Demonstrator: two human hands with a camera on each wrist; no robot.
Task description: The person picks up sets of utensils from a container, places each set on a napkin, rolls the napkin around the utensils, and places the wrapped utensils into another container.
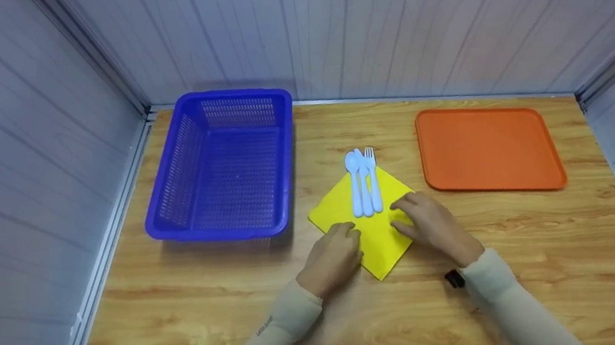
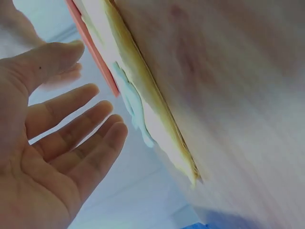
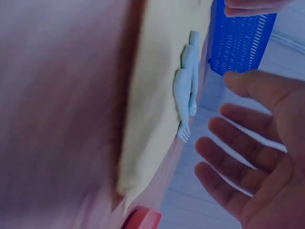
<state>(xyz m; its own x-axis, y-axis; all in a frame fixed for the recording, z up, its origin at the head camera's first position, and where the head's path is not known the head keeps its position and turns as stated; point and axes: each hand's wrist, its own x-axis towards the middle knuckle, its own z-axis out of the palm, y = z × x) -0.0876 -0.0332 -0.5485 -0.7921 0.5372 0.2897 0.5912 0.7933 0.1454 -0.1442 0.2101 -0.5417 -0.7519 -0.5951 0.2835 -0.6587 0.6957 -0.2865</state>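
Observation:
A yellow napkin lies on the table, turned so one corner faces me. On its far half a light blue spoon, knife and fork lie side by side, handles towards me. My left hand is over the napkin's near left edge, near the handle ends. At the right edge, my right hand spreads its fingers over the napkin. Both wrist views show the palms with fingers loosely extended and nothing held: left hand, right hand.
A blue plastic basket with slotted walls stands to the left. An orange tray lies at the right. Near my right cuff is a small black object. Pale panel walls enclose the wooden table at the back and sides.

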